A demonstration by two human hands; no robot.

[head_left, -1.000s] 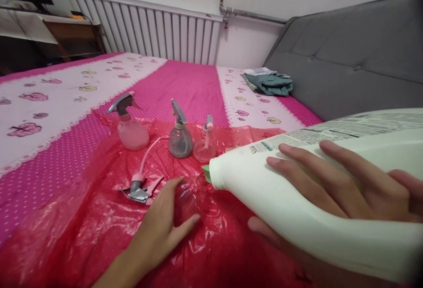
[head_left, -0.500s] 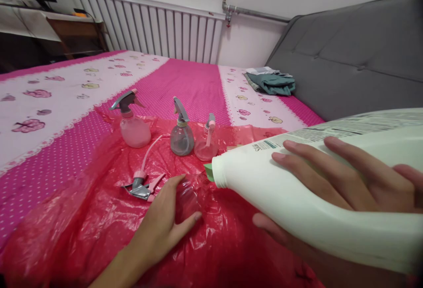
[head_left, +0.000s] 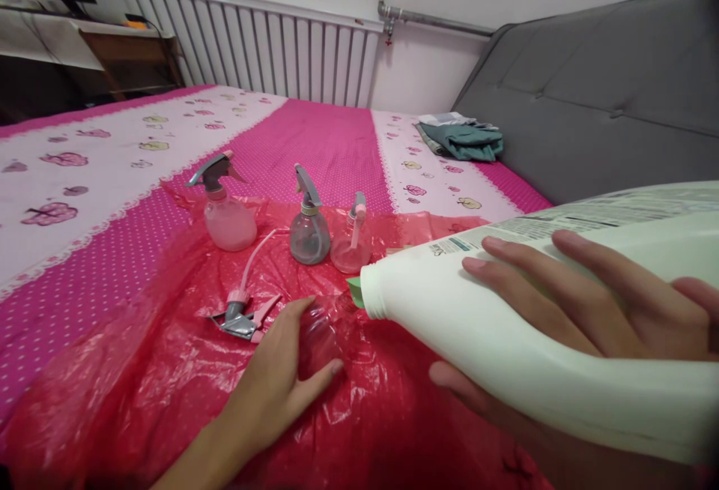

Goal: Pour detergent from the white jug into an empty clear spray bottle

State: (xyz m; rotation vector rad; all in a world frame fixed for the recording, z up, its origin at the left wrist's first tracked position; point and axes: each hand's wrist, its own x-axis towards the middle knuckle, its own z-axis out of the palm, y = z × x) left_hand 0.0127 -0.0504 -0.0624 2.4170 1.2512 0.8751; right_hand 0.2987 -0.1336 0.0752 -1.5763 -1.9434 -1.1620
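My left hand curls around a clear spray-bottle body whose head is off and whose neck points toward the right. Wrapped over and under a large white detergent bottle, my right hand keeps it tilted nearly flat. Its green spout is close to the clear bottle's mouth; whether they touch I cannot tell, and no flowing liquid shows. Left of my left hand lies a grey and pink trigger spray head with its tube. Beneath everything is a red plastic sheet.
Behind the hands stand a pink spray bottle, a grey spray bottle and a small pink spray bottle. Folded clothes lie farther back on the bed, by a grey headboard. A radiator lines the wall.
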